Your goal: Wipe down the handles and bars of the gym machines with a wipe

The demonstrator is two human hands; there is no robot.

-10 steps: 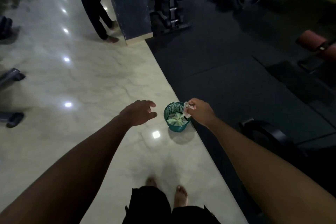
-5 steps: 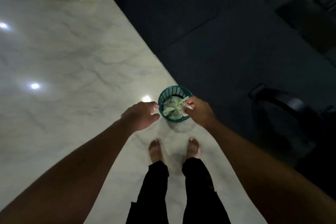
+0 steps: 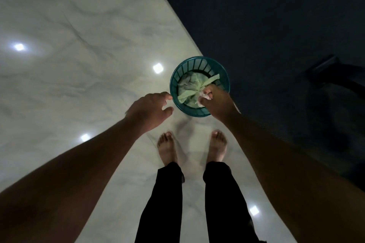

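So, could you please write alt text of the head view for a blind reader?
Seen from above, a person's right hand pinches a crumpled white wipe over a teal slatted bin holding green material. The left hand hovers open beside its rim; bare feet stand on pale marble floor.

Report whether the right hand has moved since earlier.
Yes: right hand, pinching a crumpled white wipe, moved from beside the teal plastic basket to over its opening.

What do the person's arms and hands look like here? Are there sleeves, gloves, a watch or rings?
Both arms are bare up to the frame edge: no sleeve on the left forearm or the right forearm. The left hand and the right hand wear no gloves. No watch, bracelet or ring shows, though the light is dim.
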